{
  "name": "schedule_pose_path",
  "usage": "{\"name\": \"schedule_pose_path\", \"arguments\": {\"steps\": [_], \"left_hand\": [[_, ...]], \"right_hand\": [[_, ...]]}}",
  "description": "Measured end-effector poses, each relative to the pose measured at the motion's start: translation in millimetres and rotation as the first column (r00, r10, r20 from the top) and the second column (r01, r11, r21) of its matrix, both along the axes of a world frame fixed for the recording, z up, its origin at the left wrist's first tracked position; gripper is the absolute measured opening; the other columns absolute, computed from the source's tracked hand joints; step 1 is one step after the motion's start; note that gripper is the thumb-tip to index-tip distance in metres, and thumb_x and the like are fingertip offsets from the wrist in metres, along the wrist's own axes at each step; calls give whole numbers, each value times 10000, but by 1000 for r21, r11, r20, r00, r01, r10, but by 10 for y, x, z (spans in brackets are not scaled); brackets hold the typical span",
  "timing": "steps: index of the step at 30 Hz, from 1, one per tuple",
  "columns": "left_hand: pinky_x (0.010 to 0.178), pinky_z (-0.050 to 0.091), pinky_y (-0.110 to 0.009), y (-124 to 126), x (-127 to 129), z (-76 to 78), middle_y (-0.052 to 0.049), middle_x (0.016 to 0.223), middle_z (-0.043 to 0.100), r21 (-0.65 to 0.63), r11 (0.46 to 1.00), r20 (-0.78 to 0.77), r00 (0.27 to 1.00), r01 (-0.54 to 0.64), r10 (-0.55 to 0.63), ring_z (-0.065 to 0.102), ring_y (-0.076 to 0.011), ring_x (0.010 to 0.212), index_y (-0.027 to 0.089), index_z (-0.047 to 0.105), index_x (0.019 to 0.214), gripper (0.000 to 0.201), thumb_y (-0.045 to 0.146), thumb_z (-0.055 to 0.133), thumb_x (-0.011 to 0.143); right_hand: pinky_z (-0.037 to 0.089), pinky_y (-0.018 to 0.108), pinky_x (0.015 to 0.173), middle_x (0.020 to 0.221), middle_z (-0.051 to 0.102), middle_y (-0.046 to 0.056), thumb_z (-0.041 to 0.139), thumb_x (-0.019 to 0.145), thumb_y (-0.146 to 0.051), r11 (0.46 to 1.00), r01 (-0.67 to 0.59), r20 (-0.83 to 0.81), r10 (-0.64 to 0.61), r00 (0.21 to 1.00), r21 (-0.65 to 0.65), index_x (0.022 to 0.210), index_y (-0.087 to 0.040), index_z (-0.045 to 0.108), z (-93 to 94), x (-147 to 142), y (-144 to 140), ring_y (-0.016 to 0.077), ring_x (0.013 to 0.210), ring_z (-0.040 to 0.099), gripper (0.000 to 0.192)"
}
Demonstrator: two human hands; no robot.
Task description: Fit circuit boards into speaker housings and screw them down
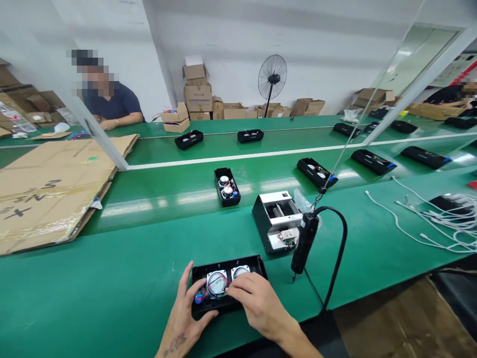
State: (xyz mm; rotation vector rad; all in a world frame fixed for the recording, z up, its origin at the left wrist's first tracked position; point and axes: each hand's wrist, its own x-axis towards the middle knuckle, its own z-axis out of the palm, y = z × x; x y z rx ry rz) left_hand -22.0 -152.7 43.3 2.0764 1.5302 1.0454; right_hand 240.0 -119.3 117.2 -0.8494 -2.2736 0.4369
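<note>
A black speaker housing, its inside facing up, lies near the table's front edge. Two round speaker drivers sit in it: the left driver is in plain sight, while the right driver is partly behind my right hand. My left hand grips the housing's left end, fingers at the far side and thumb along the near wall. Beside those fingers is a blue part with red and black wires. My right hand pinches at these wires between the drivers; its fingertips partly hide them.
An electric screwdriver hangs just right of my hands, before a tape-dispenser-like machine. Another open housing lies on the green belt, with several more farther off. Flattened cardboard is left, white cables right. A person sits opposite.
</note>
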Motion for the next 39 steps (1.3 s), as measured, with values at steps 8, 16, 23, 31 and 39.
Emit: {"name": "schedule_pose_path", "arguments": {"steps": [8, 16, 23, 31, 39], "left_hand": [[1185, 345, -818, 166, 38, 111, -110, 1684, 440, 116, 962, -405, 896, 248, -183, 347, -493, 1565, 269, 720, 1022, 415, 92, 855, 671], [1255, 279, -769, 215, 40, 230, -64, 1578, 583, -22, 946, -421, 855, 324, -302, 308, -435, 1599, 296, 751, 1061, 377, 94, 795, 745], [1256, 189, -813, 250, 56, 170, -37, 1563, 605, -42, 930, -409, 843, 365, -350, 231, -440, 1625, 322, 759, 1147, 461, 116, 813, 739], [1257, 280, -704, 903, 21, 622, -32, 1398, 720, -411, 828, -101, 883, 382, -458, 473, -406, 1514, 313, 802, 821, 69, 324, 834, 761], [667, 454, -235, 1458, 60, 918, 47, 1105, 780, -616, 679, 46, 879, 399, -475, 660, -165, 827, 228, 676, 587, 318, 512, 801, 653]], "right_hand": [[470, 361, 723, 958, 762, 66, 601, 916, -47, 994, -77, 534, 104, 839, -73, 956, -178, 702, 110, -148, 52, 220, 834, 659, 170], [484, 331, 723, 987, 789, 49, 638, 910, -167, 957, -45, 432, 170, 886, -285, 1013, -216, 727, 135, -120, 117, 221, 850, 705, 145], [517, 325, 816, 1056, 808, 75, 658, 881, -79, 936, -36, 383, 178, 907, -349, 1112, -199, 731, 31, -113, 99, 237, 955, 739, 270], [532, 287, 912, 1201, 833, 39, 790, 833, -129, 815, -73, 204, 229, 952, -575, 1212, -248, 794, 321, -123, 789, 246, 1092, 772, 397], [437, 284, 668, 1047, 840, 85, 860, 710, -197, 875, 5, 431, 233, 872, -483, 1151, -198, 802, 503, -363, 1119, 293, 950, 766, 444]]}}
